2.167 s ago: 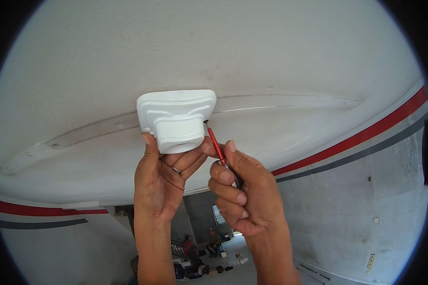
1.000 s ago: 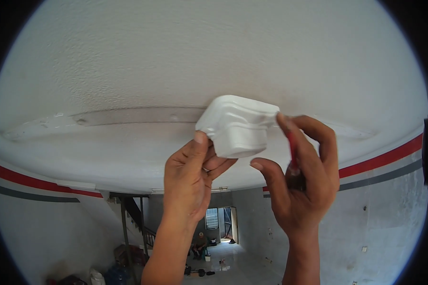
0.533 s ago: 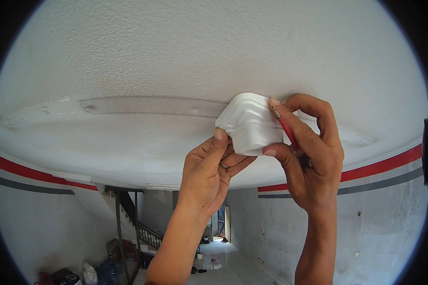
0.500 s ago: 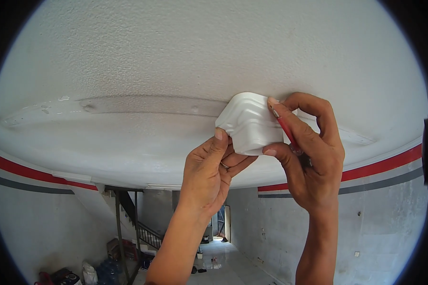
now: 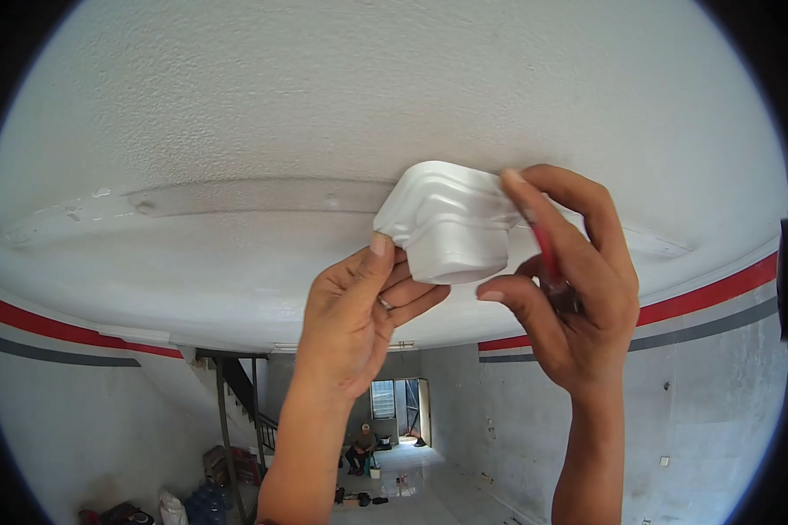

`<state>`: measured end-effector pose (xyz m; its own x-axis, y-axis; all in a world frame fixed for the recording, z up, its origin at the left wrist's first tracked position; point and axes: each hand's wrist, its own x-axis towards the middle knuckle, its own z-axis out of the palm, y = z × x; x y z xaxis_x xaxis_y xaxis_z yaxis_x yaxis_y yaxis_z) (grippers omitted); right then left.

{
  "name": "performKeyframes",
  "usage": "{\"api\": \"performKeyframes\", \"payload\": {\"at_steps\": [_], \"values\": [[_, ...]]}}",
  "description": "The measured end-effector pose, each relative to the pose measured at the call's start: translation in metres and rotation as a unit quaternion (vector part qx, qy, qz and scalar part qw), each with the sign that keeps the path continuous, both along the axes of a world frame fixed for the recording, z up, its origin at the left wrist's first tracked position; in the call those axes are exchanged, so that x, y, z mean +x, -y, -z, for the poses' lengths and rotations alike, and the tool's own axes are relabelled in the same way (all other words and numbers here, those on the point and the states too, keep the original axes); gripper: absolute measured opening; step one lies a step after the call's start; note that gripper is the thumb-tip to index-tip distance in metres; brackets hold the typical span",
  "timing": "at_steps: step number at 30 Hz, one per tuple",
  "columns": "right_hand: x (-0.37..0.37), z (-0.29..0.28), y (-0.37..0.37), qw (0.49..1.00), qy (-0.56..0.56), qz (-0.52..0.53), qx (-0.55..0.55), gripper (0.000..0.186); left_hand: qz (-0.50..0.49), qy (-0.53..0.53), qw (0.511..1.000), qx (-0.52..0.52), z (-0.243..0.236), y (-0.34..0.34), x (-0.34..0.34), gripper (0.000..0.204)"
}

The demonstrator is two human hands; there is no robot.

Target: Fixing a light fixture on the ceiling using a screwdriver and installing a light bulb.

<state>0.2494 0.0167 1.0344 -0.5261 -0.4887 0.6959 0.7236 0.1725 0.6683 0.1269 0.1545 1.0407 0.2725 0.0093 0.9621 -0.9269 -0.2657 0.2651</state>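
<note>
Ceiling (image 5: pixel 236 105) is spanning overhead, pale strip (image 5: pixel 263 195) crossing it. Right hand (image 5: pixel 587 297) is curving, thumb and forefinger well parted; left hand (image 5: pixel 350 302) is pinching firmly. White lamp holder (image 5: pixel 455 249) is covering part of the strip, left fingers gripping its left corner, right forefinger resting at its right edge. Red screwdriver (image 5: pixel 546 252), blurred, is lying held within the right fingers.

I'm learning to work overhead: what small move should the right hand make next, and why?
The right hand might bring its thumb in to the white fitting, to steady it: that thumb stands apart, while the left hand grips the fitting's left side. The red tool is tucked in the right hand.
</note>
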Motion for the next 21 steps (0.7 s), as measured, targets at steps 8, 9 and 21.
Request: {"api": "performKeyframes", "payload": {"at_steps": [8,9,21], "values": [[0.021,0.034,0.001,0.976,-0.184,-0.106,0.047,0.031,-0.167,0.124,0.978,-0.009,0.011,0.002,-0.019,0.041],[0.028,0.039,-0.001,0.969,-0.221,-0.102,0.051,0.028,-0.219,0.139,0.966,0.008,0.011,0.002,-0.021,0.037],[0.131,0.273,-0.065,0.678,-0.651,-0.173,-0.295,0.033,-0.479,-0.082,0.873,-0.037,0.185,-0.126,-0.032,0.025]]}}
